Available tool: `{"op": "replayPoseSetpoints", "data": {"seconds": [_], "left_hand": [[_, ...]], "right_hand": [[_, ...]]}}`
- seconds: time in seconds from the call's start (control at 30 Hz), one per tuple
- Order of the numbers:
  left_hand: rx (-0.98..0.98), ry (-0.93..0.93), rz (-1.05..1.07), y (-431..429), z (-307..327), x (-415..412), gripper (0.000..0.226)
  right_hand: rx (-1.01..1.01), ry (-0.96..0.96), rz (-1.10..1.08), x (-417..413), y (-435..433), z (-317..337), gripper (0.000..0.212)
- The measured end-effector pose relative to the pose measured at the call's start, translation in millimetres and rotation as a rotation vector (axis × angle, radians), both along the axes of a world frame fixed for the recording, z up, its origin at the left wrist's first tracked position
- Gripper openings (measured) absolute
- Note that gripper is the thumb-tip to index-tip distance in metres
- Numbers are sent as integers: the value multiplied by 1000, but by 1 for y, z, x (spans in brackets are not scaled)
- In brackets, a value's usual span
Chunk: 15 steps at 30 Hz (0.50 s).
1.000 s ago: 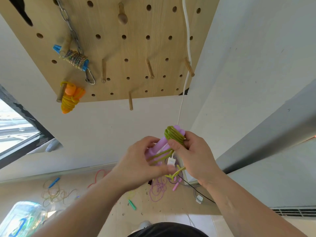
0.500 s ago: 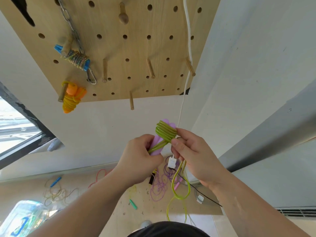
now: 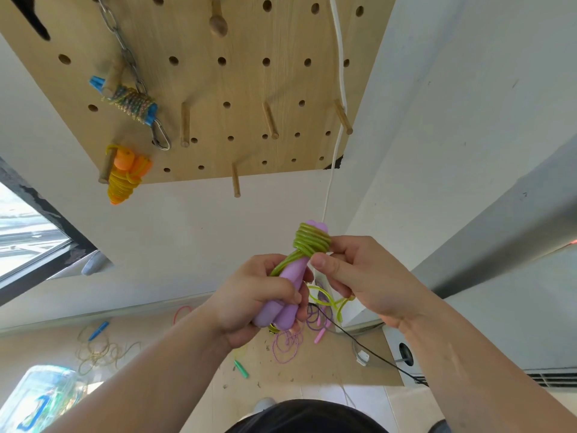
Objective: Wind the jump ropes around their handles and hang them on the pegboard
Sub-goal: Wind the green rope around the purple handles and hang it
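The left hand (image 3: 256, 295) is curled round the two purple handles (image 3: 292, 275) and grips them side by side, their far ends pointing up and away. The right hand (image 3: 359, 276) pinches the green rope (image 3: 312, 242) between thumb and fingers, just beside the coil wound round the handles' far ends. A loose tail (image 3: 327, 300) of that rope hangs in loops below the hands, so the winding step looks well along but not finished. The next move probably calls for carrying the tail round the handles under tension, then tucking the end so the coil cannot spring loose.

Beyond, on the floor (image 3: 312, 370), lie loose ropes (image 3: 287, 346) not yet wound. Farther off, the pegboard (image 3: 249, 82) on the wall carries an orange rope (image 3: 125, 176) and a blue-handled rope (image 3: 131, 101), each wound and hung on a peg. A bare peg (image 3: 236, 182) at its lower edge looks free to take this bundle.
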<state>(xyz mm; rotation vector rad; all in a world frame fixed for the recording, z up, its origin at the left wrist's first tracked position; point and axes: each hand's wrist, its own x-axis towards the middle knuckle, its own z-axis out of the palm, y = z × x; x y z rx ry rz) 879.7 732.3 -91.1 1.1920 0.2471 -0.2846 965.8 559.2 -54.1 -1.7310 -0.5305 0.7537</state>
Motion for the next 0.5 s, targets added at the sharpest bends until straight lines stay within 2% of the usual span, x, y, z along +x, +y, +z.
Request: {"op": "replayPoseSetpoints", "data": {"seconds": [0.07, 0.17, 0.2, 0.27, 0.33, 0.4, 0.5], "left_hand": [[74, 63, 56, 0, -1, 3, 29], [194, 127, 133, 1, -2, 6, 42], [196, 128, 144, 1, -1, 6, 44], [170, 117, 165, 3, 1, 8, 46], [130, 103, 178, 5, 3, 11, 47], [59, 87, 172, 6, 4, 12, 43], [-127, 71, 93, 6, 4, 10, 38]], "right_hand": [[-68, -42, -36, 1, 1, 1, 26], [-157, -154, -146, 3, 1, -6, 46], [-145, -167, -172, 1, 2, -7, 42], [-45, -89, -216, -5, 4, -10, 25], [107, 54, -282, -9, 6, -13, 17], [224, 152, -324, -9, 7, -13, 17], [283, 189, -299, -7, 8, -13, 17]]}}
